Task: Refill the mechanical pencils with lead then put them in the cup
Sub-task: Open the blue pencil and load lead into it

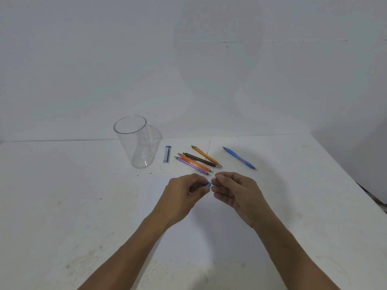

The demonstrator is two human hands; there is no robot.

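Standing upright at the left of a white table [62,206] is a clear plastic cup [129,143]. Just to its right lies a slim lead tube [167,154] with a blue cap. Next come four mechanical pencils lying close together at a slant: a purple pencil [191,165], an orange pencil [195,163], a black pencil [199,160] and an amber pencil [206,156]. Nearer the viewer, the left hand [184,191] curls its fingers around a blue-ended pencil [208,184], most of it hidden in the fist. The right hand [232,189] pinches that blue end between thumb and forefinger. Farther right, a blue pencil [239,158] lies alone, apart from the others.
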